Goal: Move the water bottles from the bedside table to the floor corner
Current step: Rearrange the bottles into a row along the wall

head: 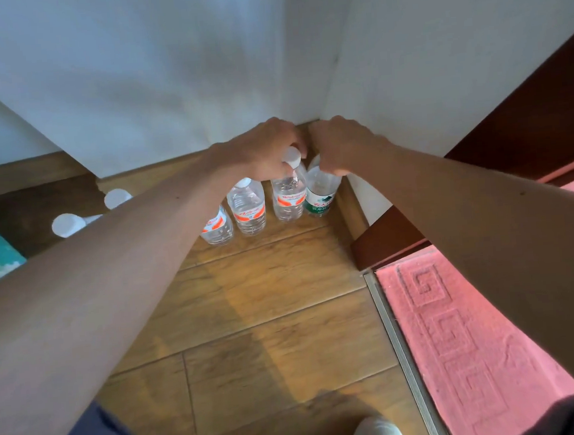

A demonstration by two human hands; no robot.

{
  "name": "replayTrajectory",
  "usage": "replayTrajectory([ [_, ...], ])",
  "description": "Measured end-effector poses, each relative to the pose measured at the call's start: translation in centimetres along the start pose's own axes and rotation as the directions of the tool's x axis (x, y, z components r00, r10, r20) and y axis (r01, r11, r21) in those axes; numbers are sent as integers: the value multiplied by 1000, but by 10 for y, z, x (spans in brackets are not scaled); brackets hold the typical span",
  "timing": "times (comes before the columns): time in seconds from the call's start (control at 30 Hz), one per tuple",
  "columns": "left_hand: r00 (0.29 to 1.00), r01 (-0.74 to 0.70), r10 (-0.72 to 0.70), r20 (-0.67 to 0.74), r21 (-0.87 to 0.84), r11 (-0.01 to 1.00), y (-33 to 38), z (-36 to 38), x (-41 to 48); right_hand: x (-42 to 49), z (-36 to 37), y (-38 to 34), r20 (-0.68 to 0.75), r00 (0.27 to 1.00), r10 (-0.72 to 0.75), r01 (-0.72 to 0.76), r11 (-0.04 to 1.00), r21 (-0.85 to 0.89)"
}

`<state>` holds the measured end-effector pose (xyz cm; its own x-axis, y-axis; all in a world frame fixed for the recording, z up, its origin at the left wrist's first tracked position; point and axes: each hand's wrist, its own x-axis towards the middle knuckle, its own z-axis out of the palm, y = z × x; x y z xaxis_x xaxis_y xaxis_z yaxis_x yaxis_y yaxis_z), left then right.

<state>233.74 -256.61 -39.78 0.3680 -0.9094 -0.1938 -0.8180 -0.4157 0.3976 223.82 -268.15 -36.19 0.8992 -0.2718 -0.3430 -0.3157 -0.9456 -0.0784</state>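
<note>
Left hand (262, 150) grips orange-label bottle (289, 198) at the neck, right hand (340, 146) clasps green-label bottle (321, 197) on top, probably seating both in the corner (306, 130).

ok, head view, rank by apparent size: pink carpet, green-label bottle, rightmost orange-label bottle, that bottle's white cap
1. pink carpet, by far the largest
2. rightmost orange-label bottle and green-label bottle: they look alike and the green one's top is hidden, so not ranked
3. white cap, the smallest
</note>
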Motion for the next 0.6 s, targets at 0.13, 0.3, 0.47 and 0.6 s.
replayTrajectory([
  [0.13,1000,10,-9,8,-28,1000,-2,0,3,12,1,-5,-19,1000,-16,16,1000,2],
  [0.3,995,86,-89,-52,-48,995,-4,-8,1,19,-3,-2,-8,999,46,-46,998,49],
  [0.47,992,89,-91,-85,-26,996,0,-14,-1,28,-3,-4,-21,999,39,-37,995,96],
  [0.6,991,91,-93,-100,-22,996,-4,-12,-1,34,-4,-4,-54,998,28,-23,995,100],
])
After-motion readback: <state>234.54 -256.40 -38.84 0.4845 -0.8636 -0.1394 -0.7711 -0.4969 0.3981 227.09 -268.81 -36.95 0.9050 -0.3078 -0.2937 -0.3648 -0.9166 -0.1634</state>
